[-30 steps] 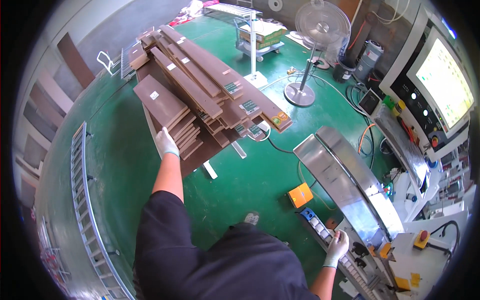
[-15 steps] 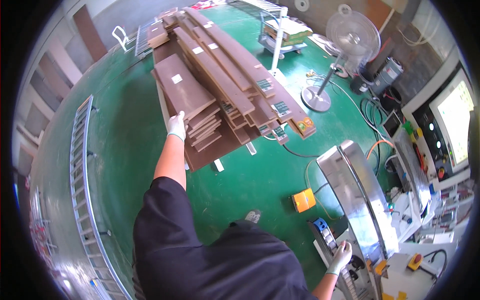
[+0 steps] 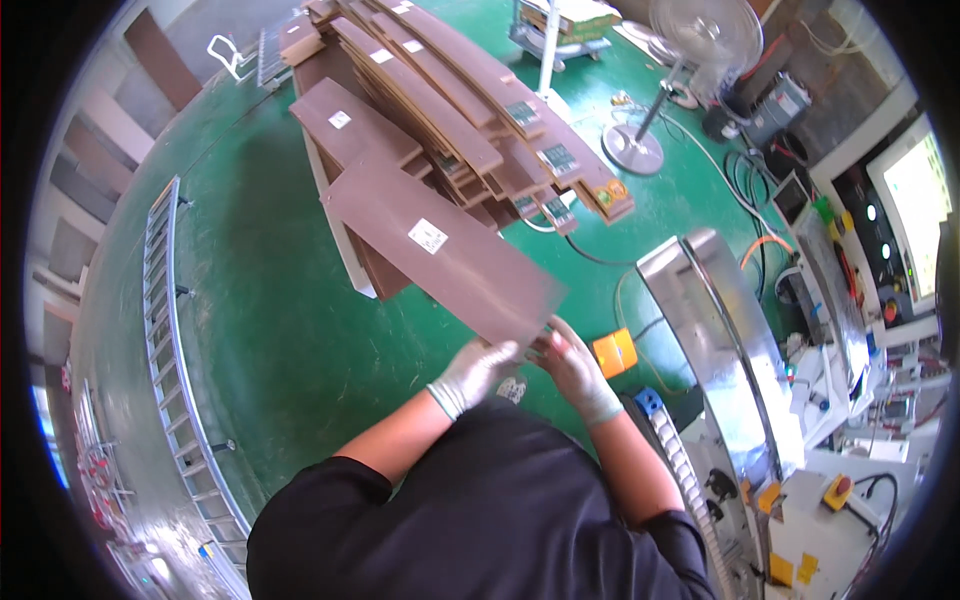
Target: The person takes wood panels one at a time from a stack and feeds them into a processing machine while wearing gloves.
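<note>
A brown rectangular board (image 3: 465,275) with a white square label slants out from the stack, its near end raised in front of my body. My left hand (image 3: 475,378), in a pale glove, grips the near end, thumb on top and the other fingers underneath. Close beside it, my right hand (image 3: 575,372), also gloved, has its fingers curled at the near right corner of the same board. Some of its fingertips are hidden by the board. Behind lies another labelled board (image 3: 345,122) on the pile, partly covered by the held one.
Long brown panels (image 3: 440,100) are piled beyond my hands. At right stand a metal-covered machine (image 3: 715,330), a yellow-orange box (image 3: 614,352) on the green floor and a roller strip (image 3: 680,450). A pedestal fan (image 3: 632,150) stands farther back. A silver roller frame (image 3: 170,340) runs along the left.
My left hand has drawn a board off the pile toward my body. My right hand has come from beside the machine to the board's near corner.
</note>
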The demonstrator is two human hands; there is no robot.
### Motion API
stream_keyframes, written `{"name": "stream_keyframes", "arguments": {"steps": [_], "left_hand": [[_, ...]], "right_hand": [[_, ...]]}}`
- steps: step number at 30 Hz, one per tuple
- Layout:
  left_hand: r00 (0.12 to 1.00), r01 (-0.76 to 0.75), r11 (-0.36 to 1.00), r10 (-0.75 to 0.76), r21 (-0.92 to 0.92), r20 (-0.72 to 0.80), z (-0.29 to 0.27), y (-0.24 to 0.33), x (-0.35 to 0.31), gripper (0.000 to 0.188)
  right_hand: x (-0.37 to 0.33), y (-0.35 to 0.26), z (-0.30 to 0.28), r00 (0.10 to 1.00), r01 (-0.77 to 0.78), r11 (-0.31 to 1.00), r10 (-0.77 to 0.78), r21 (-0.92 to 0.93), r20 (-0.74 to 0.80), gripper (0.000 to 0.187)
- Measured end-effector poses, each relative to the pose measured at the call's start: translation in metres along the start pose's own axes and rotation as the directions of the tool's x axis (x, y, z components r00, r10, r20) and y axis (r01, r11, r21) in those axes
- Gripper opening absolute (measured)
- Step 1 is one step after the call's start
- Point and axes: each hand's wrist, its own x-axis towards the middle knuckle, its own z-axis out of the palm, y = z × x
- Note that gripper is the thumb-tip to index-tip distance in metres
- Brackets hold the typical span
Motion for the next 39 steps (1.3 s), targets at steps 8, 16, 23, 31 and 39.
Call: {"name": "stream_keyframes", "arguments": {"steps": [8, 16, 23, 31, 39], "left_hand": [[0.993, 0.057, 0.734, -0.111, -0.676, -0.037, -0.041, -0.001, 0.001, 0.059], [0.983, 0.152, 0.869, -0.084, -0.471, 0.161, -0.032, 0.025, 0.016, 0.054], [0.95, 0.214, 0.925, -0.123, -0.312, 0.286, 0.039, 0.015, 0.048, 0.052], [0.867, 0.091, 0.917, -0.265, 0.388, 0.423, 0.137, -0.109, 0.039, 0.055], [0.444, 0.694, 0.65, -0.725, 0.31, 0.527, 0.238, -0.115, 0.008, 0.049]], "right_hand": [[-0.057, -0.002, -0.082, 0.985, -0.019, 1.0, 0.016, -0.018, -0.171, 0.042], [-0.086, -0.037, -0.105, 0.82, 0.171, 0.959, -0.265, -0.226, -0.508, 0.048], [-0.121, -0.079, -0.067, 0.381, -0.208, -0.022, -0.923, -0.978, -0.06, 0.074], [-0.122, -0.052, -0.016, 0.606, -0.008, 0.018, -0.795, -1.0, -0.019, 0.082], [-0.391, 0.085, -0.049, -0.09, -0.94, 0.279, -0.759, -0.197, -0.645, 0.074]]}}
